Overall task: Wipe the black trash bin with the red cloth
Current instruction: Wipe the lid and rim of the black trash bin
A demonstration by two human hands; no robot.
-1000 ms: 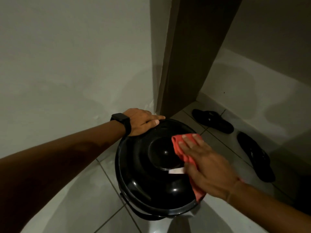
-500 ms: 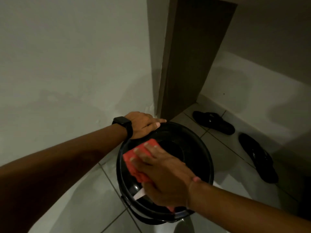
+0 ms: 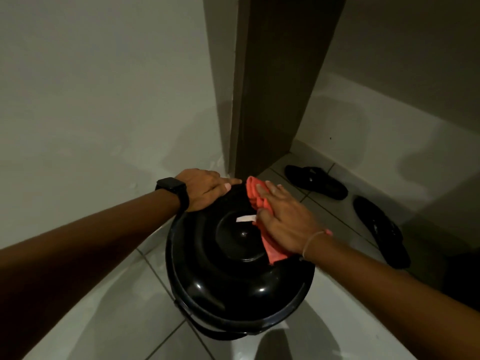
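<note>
The black trash bin (image 3: 228,284) stands on the tiled floor below me, its glossy round lid facing up. My left hand (image 3: 205,188), with a black watch on the wrist, grips the lid's far left rim. My right hand (image 3: 285,222) lies flat on the red cloth (image 3: 257,196) and presses it onto the lid's far right part. The cloth sticks out beyond the fingertips and under the wrist; its white tag (image 3: 245,218) lies on the lid's raised centre.
A pale wall rises on the left and a brown door (image 3: 280,81) stands just behind the bin. Two black sandals (image 3: 315,181) (image 3: 380,229) lie on the floor tiles to the right, beside a low wall.
My right hand has swept the cloth from the lid's near left side across to its far right side. My left hand has kept its hold on the rim.
</note>
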